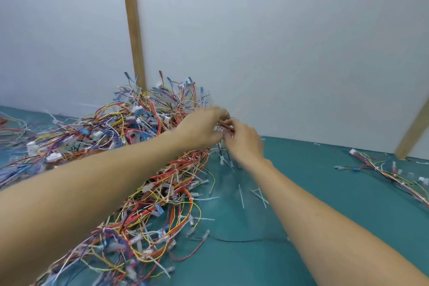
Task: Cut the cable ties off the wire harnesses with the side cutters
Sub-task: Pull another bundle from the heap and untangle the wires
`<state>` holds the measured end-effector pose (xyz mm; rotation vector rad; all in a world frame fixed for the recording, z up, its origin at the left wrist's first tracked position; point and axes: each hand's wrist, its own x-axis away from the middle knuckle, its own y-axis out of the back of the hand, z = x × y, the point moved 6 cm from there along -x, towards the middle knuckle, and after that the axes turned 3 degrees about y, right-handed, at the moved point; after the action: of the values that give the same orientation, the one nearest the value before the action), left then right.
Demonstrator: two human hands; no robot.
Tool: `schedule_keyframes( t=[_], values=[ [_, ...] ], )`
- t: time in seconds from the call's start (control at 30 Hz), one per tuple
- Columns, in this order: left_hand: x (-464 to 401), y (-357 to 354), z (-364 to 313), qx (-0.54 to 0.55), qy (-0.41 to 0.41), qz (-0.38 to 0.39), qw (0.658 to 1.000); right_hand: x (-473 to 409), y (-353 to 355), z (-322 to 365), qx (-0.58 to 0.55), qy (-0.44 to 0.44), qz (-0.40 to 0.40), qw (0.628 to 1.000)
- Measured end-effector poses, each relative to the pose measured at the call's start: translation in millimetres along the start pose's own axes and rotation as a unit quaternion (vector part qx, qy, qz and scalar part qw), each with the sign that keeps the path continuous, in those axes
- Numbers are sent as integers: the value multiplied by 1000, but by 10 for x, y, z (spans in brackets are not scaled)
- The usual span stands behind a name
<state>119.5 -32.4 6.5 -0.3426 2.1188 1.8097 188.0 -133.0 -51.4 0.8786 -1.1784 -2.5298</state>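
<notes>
With both hands, left [201, 128] and right [244, 142], clenched on a red harness [227, 124] raised at the pile's [130, 146] far edge above the table [325, 193], it is best drawn free slowly, since no cutters are seen.

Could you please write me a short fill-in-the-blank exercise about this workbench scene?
1. Both hands, left and right, grip a bundle of mostly ____ wires.
2. The table surface is ____ in colour.
3. The big pile of harnesses lies to the person's ____.
4. The side cutters are ____ in this view.

Missing words: red; teal; left; not visible
</notes>
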Motion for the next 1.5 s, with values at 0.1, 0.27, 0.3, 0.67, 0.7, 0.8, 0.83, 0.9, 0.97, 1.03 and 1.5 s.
schedule_keyframes(
  t=[0.1,0.27,0.3,0.67,0.7,0.8,0.83,0.9,0.97,1.03,1.5],
  values=[
    [2,123,333,12,87,0,996,-100,5,-12,51,-1,17,999],
    [91,-117,817,-202,155,213,943,-147,98,-70,6,28,87,996],
    [96,-156,843,-218,153,210,941,-168,149,-87,1,31,80,996],
    [43,-349,850,-342,115,154,920,-506,1023,-11,-145,29,-173,974],
    [43,-317,847,-314,133,161,926,-520,952,35,-109,47,-123,985],
    [-6,-123,803,-197,188,110,956,-561,1040,-51,-128,20,-179,975],
    [-44,-18,748,-168,187,47,967,-563,1107,-100,-150,-3,-210,966],
    [-68,154,635,-69,187,-90,976,-584,1115,-115,-180,-14,-201,963],
    [-147,201,591,109,196,-122,967,-596,1146,-70,-191,4,-210,959],
    [-260,116,517,184,182,-40,965,-581,1166,3,-181,42,-212,959],
    [-671,768,556,80,193,-217,954,-228,770,-322,-84,-4,-76,994]
  ],
)
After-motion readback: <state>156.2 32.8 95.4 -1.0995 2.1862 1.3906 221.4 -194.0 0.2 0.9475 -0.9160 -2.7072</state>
